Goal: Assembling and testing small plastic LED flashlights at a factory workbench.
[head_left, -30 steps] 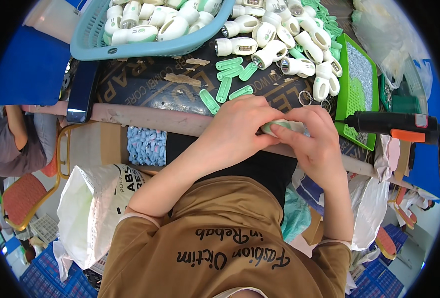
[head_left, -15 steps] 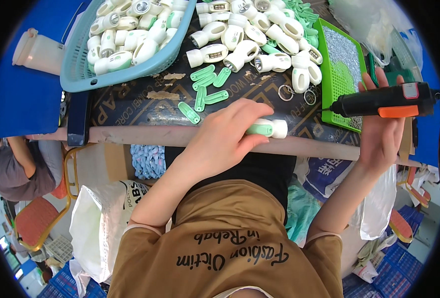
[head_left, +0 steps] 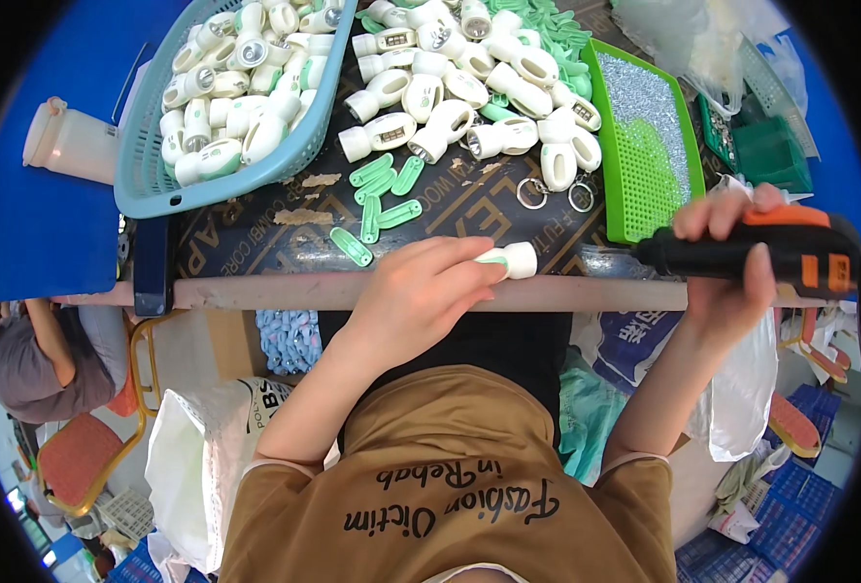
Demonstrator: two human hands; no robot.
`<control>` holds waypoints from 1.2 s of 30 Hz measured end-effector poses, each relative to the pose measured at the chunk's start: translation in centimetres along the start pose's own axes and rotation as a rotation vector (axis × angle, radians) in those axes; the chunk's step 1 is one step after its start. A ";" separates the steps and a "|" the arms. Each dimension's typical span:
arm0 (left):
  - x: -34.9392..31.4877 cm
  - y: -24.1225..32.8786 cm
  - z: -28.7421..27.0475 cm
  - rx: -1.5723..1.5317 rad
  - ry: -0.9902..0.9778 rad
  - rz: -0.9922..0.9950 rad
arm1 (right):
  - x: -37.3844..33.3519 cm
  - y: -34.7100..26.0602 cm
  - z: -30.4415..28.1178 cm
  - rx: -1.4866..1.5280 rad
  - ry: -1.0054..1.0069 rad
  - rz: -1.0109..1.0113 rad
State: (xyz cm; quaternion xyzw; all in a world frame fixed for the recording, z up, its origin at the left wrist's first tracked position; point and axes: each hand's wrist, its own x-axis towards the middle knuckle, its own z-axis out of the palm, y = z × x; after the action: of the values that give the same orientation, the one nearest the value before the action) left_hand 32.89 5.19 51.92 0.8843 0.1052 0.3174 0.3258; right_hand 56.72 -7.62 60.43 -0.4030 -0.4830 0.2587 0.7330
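Note:
At the table's near edge my left hand (head_left: 413,296) is closed round a small white flashlight (head_left: 521,260) with a green cover. Its white head points right, and the rest is mostly hidden under my fingers. My right hand (head_left: 726,277) grips a black electric screwdriver (head_left: 790,257) from below, its orange lever uppermost and its nose toward the left. Beyond my left hand lie several loose green covers (head_left: 371,220). A heap of white flashlights (head_left: 450,117) covers the middle of the table, with two metal split rings (head_left: 532,193) at its near side.
A blue basket (head_left: 158,202) full of white flashlights stands at the left, beside a white tub (head_left: 71,136). Right of the heap is a bright green tray (head_left: 617,199) of small silvery screws. Another person (head_left: 51,360) sits at the far left.
My right hand, earlier with fingers stretched out behind the screwdriver, has closed round it. The screwdriver has rolled so its orange lever faces up, and sits lower. My left hand keeps the flashlight.

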 end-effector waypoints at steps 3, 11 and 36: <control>0.0 -0.2 -0.1 -0.030 -0.005 -0.003 | 0.2 -1.6 -0.3 0.053 0.102 -0.147; 0.4 0.3 -0.2 -0.004 0.007 0.002 | 2.7 1.4 -3.9 0.014 0.106 -0.205; 0.7 0.4 -0.1 -0.048 0.037 -0.071 | 2.1 1.4 -3.9 -0.221 0.498 -0.170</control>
State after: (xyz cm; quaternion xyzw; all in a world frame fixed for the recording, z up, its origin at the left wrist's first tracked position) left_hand 33.32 5.20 52.57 0.8660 0.1348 0.3243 0.3559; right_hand 61.13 -6.61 59.46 -0.4896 -0.3454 0.0353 0.7998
